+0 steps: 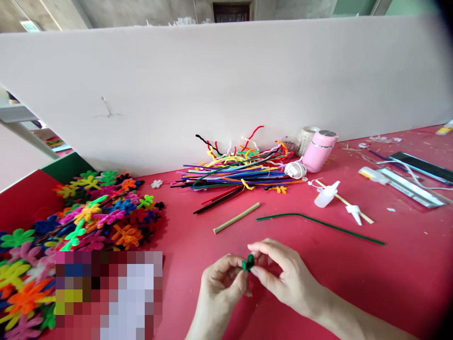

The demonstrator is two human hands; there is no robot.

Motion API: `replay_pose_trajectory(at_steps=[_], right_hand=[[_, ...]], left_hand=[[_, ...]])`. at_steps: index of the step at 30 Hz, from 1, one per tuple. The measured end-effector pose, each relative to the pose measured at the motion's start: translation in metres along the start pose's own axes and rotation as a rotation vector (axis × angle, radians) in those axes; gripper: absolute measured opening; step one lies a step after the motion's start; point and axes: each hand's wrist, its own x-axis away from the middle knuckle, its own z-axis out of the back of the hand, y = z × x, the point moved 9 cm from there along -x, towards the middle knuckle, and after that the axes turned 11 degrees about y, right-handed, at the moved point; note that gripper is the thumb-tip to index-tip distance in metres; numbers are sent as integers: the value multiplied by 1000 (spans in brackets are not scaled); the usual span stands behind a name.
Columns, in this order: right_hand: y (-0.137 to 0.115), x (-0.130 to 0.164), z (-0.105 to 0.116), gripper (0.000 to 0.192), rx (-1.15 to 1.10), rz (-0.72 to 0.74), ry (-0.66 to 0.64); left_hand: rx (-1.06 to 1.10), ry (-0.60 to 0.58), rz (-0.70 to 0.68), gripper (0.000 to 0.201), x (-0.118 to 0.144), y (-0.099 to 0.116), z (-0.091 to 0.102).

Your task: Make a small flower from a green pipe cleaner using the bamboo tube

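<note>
A small dark green loop of pipe cleaner (pixel 248 262) is held between both hands above the red table. My left hand (pixel 223 284) pinches its left side between thumb and fingers. From the right, my right hand (pixel 279 269) closes thumb and fingertips on the other side of the loop. Beyond my hands lies a long green pipe cleaner (pixel 332 224), bent near its left third. A pale wooden stick (pixel 236 218) rests at an angle to its left.
Colourful pipe-cleaner flowers (pixel 88 212) pile up at the left. Loose pipe cleaners (pixel 237 170) lie in a heap by the white panel (pixel 226 85). A pink cylinder (pixel 320 151), white cable (pixel 296 169), small white bottle (pixel 326 194) and phone-like black slab (pixel 423 166) are at the right.
</note>
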Motion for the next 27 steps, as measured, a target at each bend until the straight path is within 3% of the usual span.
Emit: replay_pose_trajectory(at_steps=[14,27], right_hand=[[7,-1,-3,21,-124,-121,-49],[4,-3,-4,25,-146,-71,-124]], left_hand=[[177,-8,107,11,-3,-17,2],[168,-22,150,11,-1,-17,-1]])
